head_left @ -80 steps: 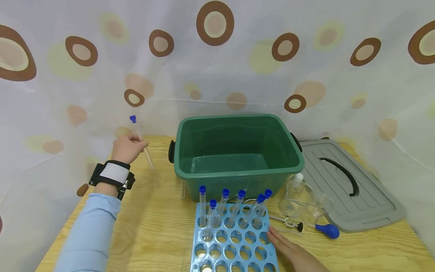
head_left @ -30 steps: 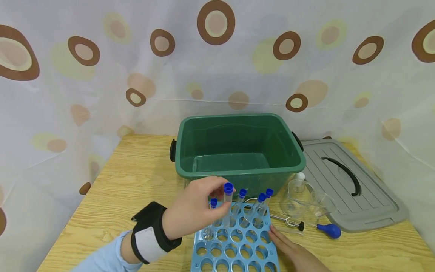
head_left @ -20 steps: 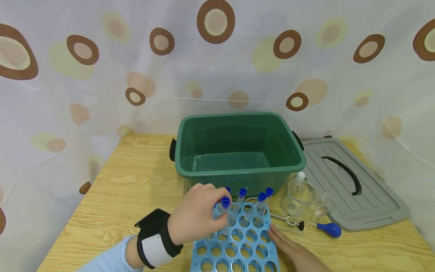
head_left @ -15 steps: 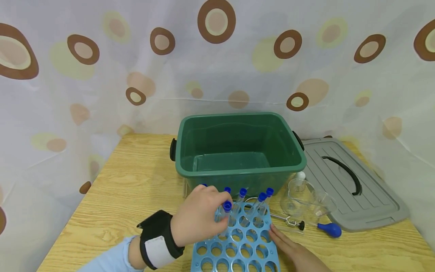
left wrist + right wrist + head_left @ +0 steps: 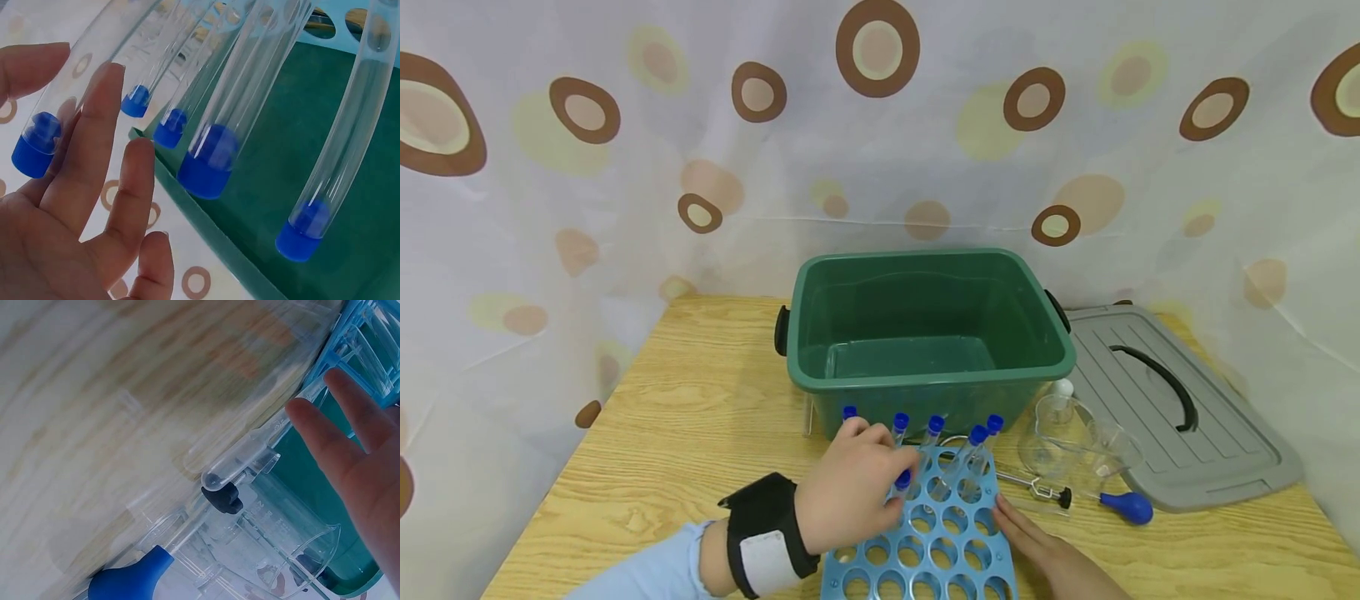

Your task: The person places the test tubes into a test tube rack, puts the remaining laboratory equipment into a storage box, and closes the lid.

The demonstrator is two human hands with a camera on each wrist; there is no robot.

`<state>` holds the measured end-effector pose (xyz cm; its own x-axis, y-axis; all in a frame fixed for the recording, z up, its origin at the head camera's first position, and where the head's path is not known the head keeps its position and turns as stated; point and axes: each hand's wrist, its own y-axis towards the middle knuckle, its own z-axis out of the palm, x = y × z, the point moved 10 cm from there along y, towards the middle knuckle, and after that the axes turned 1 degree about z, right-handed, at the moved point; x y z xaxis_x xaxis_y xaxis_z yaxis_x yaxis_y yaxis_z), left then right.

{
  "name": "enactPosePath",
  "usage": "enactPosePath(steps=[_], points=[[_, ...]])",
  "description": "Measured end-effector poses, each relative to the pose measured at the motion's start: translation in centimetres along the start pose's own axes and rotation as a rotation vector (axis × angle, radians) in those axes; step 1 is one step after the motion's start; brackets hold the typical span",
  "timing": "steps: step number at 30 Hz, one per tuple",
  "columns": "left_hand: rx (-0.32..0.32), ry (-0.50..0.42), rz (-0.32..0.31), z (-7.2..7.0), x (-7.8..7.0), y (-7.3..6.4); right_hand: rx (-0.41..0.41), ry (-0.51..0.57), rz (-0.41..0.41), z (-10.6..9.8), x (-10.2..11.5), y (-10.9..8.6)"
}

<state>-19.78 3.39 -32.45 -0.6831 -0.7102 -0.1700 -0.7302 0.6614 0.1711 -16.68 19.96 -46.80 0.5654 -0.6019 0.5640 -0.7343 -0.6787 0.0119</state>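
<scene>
The head view is showing the left hand (image 5: pixel 850 487) working over the far left part of the blue rack (image 5: pixel 830 571), the thumb and fingers covering all but a blue stopper (image 5: pixel 902 481). The left wrist view is exposing the rest: a clear test tube (image 5: pixel 84 65) is passing between thumb and fingers, and the left grip is clamping on it near the stoppered end. The hole beneath this tube is lying out of sight in both views.

The right hand (image 5: pixel 1037 542) is resting its fingertips against the rack's right edge. The right wrist view is showing two fingers extending straight and slightly apart, the right grip enclosing nothing. That view is also detailing the graduated beaker (image 5: pixel 294 525), the black knob (image 5: pixel 224 497) and the smooth blue bulb (image 5: pixel 128 575), which is tapering to a neck.

The stopper is combining a cylindrical cap with a narrower plug inside the tube. The rack is presenting rows of round holes in a glossy panel. The green tub (image 5: pixel 962 400) is standing behind it, showing rounded corners. The ribbed grey lid (image 5: pixel 1138 392) is lying alongside, carrying an arched black handle (image 5: pixel 1165 379). The worktop (image 5: pixel 692 392) is displaying pale wood grain.
</scene>
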Motion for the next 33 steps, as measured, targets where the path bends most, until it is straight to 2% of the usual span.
enactPosePath(steps=[9,19,23,33], points=[[0.032,0.015,0.017,0.9,-0.3,0.0,0.008,0.011,-0.005,0.1,0.0,0.1],[0.081,-0.013,0.015,1.8,-0.2,0.0,0.008,-0.007,-0.021,0.3,-0.2,0.0],[0.08,-0.003,0.018,2.0,-0.2,0.0,0.006,-0.015,-0.025,0.4,-0.2,0.0],[0.096,-0.046,-0.015,2.3,0.5,0.3,-0.012,-0.009,-0.032,0.0,0.2,0.0]])
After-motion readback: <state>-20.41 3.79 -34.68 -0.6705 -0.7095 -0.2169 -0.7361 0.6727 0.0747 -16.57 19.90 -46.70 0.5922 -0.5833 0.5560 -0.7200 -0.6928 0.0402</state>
